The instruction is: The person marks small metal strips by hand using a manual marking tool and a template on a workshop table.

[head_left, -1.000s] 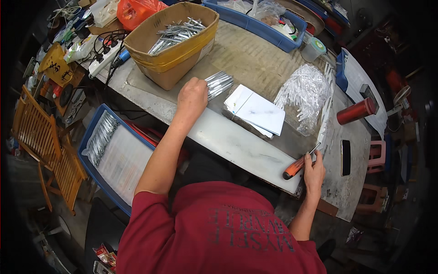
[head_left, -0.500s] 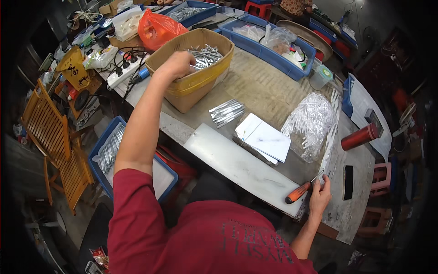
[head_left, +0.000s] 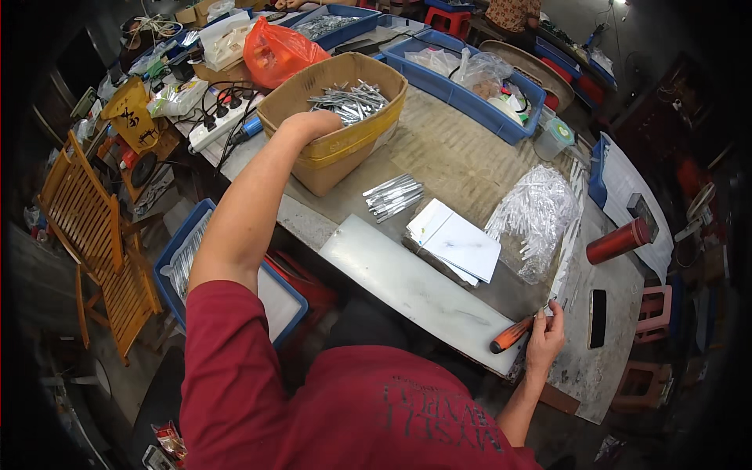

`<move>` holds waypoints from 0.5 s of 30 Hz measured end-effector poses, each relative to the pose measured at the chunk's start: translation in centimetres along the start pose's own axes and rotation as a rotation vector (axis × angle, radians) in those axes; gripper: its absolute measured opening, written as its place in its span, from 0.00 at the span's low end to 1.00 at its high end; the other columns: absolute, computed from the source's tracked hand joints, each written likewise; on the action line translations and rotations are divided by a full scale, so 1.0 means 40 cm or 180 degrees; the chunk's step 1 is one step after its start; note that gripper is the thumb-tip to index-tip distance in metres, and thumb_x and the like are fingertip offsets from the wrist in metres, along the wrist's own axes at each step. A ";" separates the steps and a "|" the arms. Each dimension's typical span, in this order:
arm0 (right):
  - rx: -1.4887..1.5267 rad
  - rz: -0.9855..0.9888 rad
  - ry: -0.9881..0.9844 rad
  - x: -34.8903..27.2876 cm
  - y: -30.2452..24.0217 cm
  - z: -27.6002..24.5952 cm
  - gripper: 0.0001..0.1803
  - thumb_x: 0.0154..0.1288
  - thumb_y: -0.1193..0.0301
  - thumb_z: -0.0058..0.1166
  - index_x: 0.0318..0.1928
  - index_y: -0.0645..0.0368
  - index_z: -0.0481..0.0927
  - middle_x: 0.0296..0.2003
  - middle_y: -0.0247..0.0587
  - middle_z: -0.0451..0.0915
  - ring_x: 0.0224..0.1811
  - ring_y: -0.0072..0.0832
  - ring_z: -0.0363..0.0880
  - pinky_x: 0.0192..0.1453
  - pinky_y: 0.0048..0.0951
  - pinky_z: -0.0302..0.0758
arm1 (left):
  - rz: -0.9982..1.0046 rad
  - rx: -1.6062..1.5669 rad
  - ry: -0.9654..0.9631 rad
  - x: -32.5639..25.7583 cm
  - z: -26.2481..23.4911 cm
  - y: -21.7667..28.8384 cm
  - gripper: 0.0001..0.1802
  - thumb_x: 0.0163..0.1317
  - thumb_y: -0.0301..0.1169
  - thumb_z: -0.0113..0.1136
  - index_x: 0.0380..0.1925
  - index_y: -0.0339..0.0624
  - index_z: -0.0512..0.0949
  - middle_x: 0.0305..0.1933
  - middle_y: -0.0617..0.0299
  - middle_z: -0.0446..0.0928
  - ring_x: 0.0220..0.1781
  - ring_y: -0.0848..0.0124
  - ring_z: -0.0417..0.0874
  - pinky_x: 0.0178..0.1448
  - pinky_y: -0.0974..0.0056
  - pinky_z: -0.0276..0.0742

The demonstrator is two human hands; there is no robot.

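My left hand (head_left: 315, 125) reaches over the near rim of a cardboard box (head_left: 333, 160) edged with yellow tape. Its fingers are hidden inside, beside a heap of silvery metal rods (head_left: 352, 102). At the table's near right edge my right hand (head_left: 546, 338) is closed, thumb and fingers pinched at the end of a row of small white pieces (head_left: 565, 254). What it pinches is too small to name. Just left of that hand a screwdriver (head_left: 511, 336) with an orange and black handle rests on a pale board (head_left: 407, 270), its shaft partly hidden by the fingers.
A bundle of metal rods (head_left: 393, 196) and stacked white cards (head_left: 456, 241) lie mid-table. Right of them are a clear bag of thin pieces (head_left: 540, 211), a red cylinder (head_left: 616, 240) and a black phone (head_left: 598, 319). A blue tray (head_left: 470, 90) stands behind.
My left hand has sunk lower into the box, hiding its fingers. The right hand has shifted slightly, with its fingertips drawn closer together. The screwdriver stays on the board.
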State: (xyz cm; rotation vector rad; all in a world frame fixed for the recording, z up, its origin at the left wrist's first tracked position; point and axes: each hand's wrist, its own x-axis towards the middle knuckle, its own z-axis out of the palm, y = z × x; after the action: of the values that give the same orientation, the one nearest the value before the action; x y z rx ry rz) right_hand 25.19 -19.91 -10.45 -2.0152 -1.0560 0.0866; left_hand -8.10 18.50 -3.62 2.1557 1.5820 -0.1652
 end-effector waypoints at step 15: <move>0.0090 -0.0120 0.0031 -0.013 0.001 -0.011 0.11 0.56 0.73 0.48 0.40 0.65 0.73 0.19 0.41 0.73 0.20 0.25 0.70 0.27 0.26 0.68 | 0.1283 0.0326 0.2086 -0.195 -0.078 0.067 0.05 0.47 0.25 0.54 0.26 0.38 0.75 0.23 0.57 0.75 0.27 0.65 0.76 0.34 0.64 0.69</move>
State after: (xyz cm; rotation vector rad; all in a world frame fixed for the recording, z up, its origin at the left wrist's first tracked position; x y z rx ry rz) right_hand 25.05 -20.57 -10.36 -1.9678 -1.0806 0.0713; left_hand -8.73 12.43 2.72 2.7267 1.4076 0.6625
